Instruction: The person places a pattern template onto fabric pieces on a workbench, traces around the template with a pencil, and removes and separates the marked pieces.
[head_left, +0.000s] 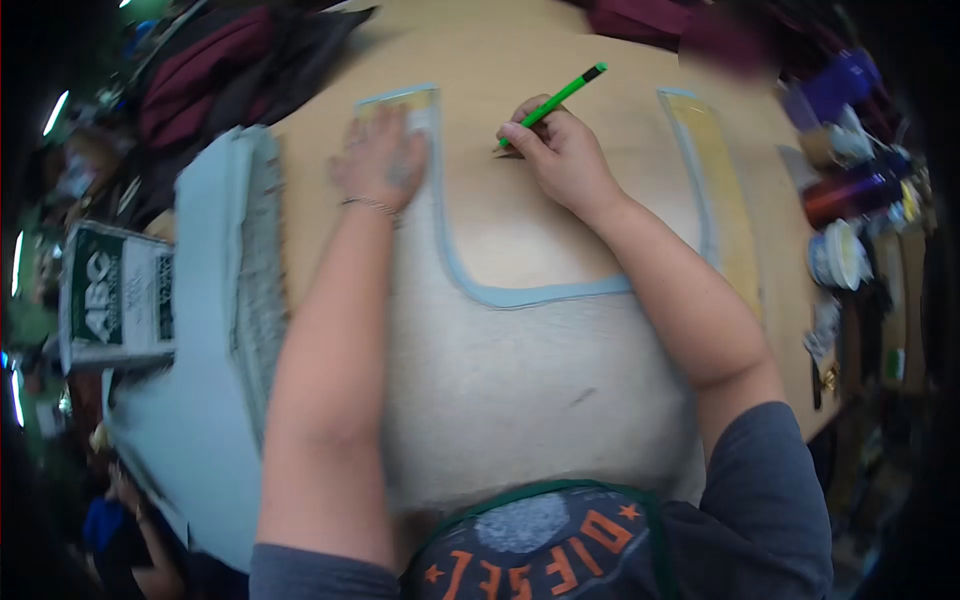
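My left hand [380, 160] lies flat with spread fingers on the upper left arm of a U-shaped pattern piece [540, 360]. That piece is pale grey, with a light blue border along its inner curve and yellowish strips on its upper arms. My right hand [560, 155] grips a green pencil [570, 92] with a black end. The pencil's tip points down and left, over the bare tabletop inside the U; whether it touches the surface I cannot tell. My right forearm crosses the right part of the curve.
A stack of light blue fabric [215, 230] lies to the left, beside a green and white ABC container [118, 295]. Dark and maroon cloth [215, 75] sits at the back left. On the right edge stand a dark red bottle [850, 192] and a white tub [840, 255].
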